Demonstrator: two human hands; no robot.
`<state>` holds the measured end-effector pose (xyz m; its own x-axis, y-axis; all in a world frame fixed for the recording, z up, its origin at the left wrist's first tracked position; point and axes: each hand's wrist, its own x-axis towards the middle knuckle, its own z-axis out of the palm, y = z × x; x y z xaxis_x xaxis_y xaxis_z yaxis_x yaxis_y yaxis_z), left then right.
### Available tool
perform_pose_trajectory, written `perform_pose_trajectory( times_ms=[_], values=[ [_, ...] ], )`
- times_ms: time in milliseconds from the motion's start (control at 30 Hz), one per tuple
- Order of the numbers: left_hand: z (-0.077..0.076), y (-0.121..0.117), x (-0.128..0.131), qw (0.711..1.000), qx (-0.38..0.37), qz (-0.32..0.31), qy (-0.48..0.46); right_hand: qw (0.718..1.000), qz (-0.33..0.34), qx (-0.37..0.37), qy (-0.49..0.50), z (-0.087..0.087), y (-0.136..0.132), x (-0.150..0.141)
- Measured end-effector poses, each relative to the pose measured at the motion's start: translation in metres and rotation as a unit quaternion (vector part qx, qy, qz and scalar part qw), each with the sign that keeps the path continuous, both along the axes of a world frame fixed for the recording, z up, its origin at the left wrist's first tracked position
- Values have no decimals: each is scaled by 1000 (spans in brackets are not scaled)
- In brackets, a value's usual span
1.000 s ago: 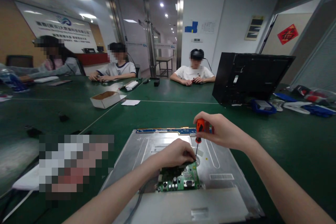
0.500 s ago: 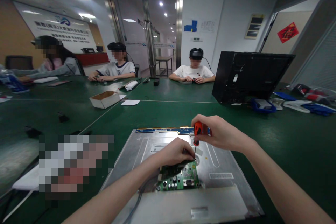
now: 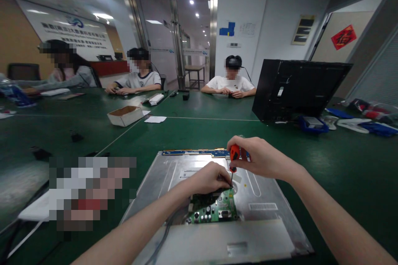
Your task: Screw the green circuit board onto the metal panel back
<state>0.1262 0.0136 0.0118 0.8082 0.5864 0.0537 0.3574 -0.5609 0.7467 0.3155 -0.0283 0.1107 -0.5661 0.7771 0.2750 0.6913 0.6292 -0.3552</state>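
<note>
My right hand (image 3: 253, 155) is closed round the handle of a red and black screwdriver (image 3: 234, 158), held nearly upright. Its thin shaft points down to the upper right corner of a green circuit board (image 3: 214, 211). Beside the tip, my left hand (image 3: 211, 178) pinches its fingers together low over the board; what they hold, if anything, is hidden. The board lies on the metal back of a display panel (image 3: 264, 232). A narrow blue circuit strip (image 3: 192, 153) runs along the panel's far edge. Part of the green board is covered by my left hand and its shadow.
A black monitor casing (image 3: 298, 89) stands at the back right, with a blue tray (image 3: 312, 124) before it. An open white box (image 3: 124, 116) and paper (image 3: 155, 119) lie beyond the panel. Grey cables (image 3: 163, 240) cross its left side. Several people sit across the green table (image 3: 199, 132).
Both hands and the screwdriver stay at the same corner of the board. The whole view has shifted very slightly.
</note>
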Motion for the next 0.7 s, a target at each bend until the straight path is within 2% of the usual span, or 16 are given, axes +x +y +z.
perform_pose_trajectory(
  times_ms=[200, 433, 700],
  values=[
    [0, 0, 1, 1000, -3, 5, 3, 999, -13, 15, -27, -1, 0, -2],
    [-1, 0, 0, 1000, -5, 3, -3, 994, -20, 77, -81, -2, -2, -4],
    [-3, 1, 1, 1000, -14, 1, -13, 996, -13, 48, -77, 5, -13, -5]
  ],
)
